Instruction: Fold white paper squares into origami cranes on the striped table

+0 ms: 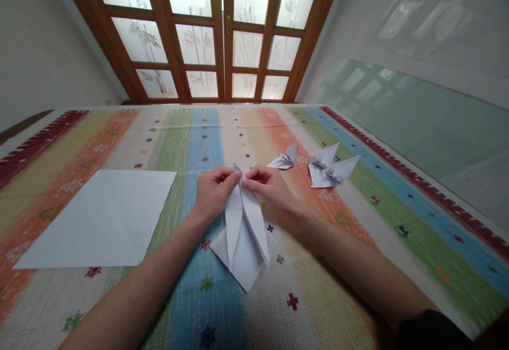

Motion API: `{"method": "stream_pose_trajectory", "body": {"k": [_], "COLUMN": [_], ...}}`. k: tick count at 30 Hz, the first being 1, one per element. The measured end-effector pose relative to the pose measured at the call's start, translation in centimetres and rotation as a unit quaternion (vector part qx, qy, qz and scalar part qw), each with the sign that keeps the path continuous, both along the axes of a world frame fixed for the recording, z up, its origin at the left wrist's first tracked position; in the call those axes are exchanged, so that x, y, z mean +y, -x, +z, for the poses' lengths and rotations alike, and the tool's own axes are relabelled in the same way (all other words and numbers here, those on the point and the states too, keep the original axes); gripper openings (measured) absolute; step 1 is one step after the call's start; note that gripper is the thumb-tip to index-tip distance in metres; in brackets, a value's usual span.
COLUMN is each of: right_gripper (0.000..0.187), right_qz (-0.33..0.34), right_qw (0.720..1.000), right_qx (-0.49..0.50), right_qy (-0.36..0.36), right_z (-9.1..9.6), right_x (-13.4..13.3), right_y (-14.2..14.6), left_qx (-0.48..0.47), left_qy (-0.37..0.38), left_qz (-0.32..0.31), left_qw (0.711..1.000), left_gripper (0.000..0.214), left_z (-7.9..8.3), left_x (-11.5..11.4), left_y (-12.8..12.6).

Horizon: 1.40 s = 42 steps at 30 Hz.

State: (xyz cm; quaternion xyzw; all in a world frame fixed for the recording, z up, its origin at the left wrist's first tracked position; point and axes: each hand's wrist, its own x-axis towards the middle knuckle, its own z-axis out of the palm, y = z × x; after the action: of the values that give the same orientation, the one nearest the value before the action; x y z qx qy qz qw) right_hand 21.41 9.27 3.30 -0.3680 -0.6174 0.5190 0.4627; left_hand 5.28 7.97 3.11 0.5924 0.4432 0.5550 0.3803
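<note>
A partly folded white origami paper (247, 233) lies on the striped tablecloth in front of me. Two long narrow flaps run down toward me over a wider pointed base. At its far tip, my left hand (214, 191) pinches the left edge between thumb and fingers. My right hand (270, 185) pinches the same tip from the right, its fingertips close to the left thumb. A small point of paper shows above the fingers. What the fingertips press on is partly hidden.
Left of my arm lies a flat white sheet (103, 222) with a ragged right edge. Beyond my right hand sit a small folded paper piece (287, 158) and a larger folded paper group (328, 169). The striped tablecloth (207, 313) covers the table; wood-framed glass doors (220, 37) stand behind.
</note>
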Motion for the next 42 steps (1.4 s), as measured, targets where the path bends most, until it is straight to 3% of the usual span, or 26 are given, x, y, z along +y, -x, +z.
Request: {"method": "stream_pose_trajectory", "body": {"k": [10,17,28,35,42], "right_gripper": [0.038,0.032,0.021,0.027,0.025], "right_qz": [-0.055,-0.085,-0.060,-0.108,-0.076], "right_qw": [0.997,0.991,0.986,0.975,0.977], "right_qx": [-0.046,-0.073,-0.115,-0.136,-0.157], "right_qy": [-0.036,-0.077,-0.102,-0.140,-0.127], "right_z": [0.1,0.1,-1.1,-1.2,-1.4], "right_x": [-0.7,-1.1,-1.5,-2.0,-2.3], "right_y": [0.7,0.9,0.1,0.1,-0.1], "left_qx": [-0.054,-0.025,0.001,0.022,0.020], "left_qy": [0.009,0.015,-0.007,-0.008,0.000], "left_qz": [-0.008,-0.013,-0.016,-0.047,0.003], "left_qw": [0.998,0.999,1.000,0.999,1.000], "left_gripper": [0.016,0.018,0.022,0.013,0.009], "left_z": [-0.1,0.1,-0.1,0.3,0.1], "left_x": [-0.2,-0.2,-0.1,-0.5,-0.1], "left_y": [-0.2,-0.2,-0.4,-0.5,-0.3]}}
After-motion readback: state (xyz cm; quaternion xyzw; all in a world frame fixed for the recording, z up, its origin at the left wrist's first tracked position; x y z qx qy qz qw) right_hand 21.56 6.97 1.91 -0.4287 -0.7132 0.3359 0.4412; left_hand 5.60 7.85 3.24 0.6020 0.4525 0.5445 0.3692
